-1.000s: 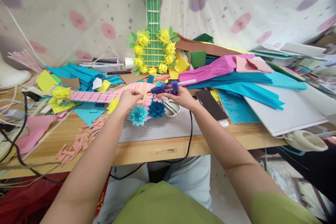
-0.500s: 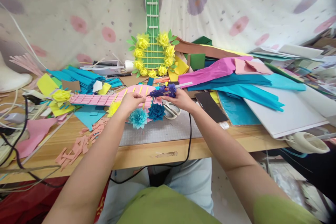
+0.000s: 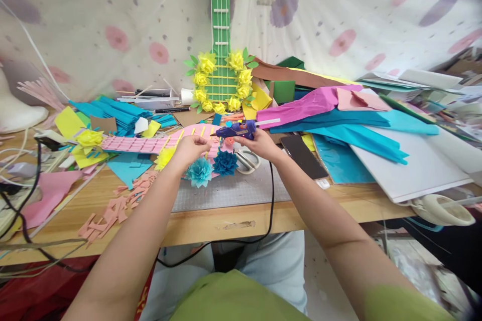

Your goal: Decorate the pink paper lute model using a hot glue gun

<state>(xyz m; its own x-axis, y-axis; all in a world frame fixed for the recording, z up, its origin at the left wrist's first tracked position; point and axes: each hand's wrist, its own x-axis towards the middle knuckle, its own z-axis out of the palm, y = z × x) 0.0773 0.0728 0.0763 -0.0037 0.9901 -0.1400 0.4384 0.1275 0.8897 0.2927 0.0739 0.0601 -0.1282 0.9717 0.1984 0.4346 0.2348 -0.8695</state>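
Observation:
My right hand (image 3: 259,144) is wrapped round a purple hot glue gun (image 3: 237,130), its nozzle pointing left and a white glue stick (image 3: 268,123) sticking out behind. Over the body of a pink paper guitar (image 3: 150,143), my left hand (image 3: 193,149) is pinched close to the nozzle; whatever its fingers hold is too small to name. Along the guitar's near edge sit a yellow paper flower (image 3: 164,158), a light blue paper flower (image 3: 199,172) and a dark blue paper flower (image 3: 225,162). Scissors (image 3: 247,161) lie just under my right hand.
A green paper guitar (image 3: 220,35) ringed with yellow flowers stands against the curtain. Crepe paper (image 3: 309,103), a phone (image 3: 303,155) and white sheets (image 3: 406,170) lie to the right. Pink scraps (image 3: 109,218) are at left. The glue gun's black cord (image 3: 271,200) hangs over the table edge.
The view has shifted slightly, so the scene sits a little lower. Both hands keep nearly the same place, with the glue gun's nozzle still near my left fingertips.

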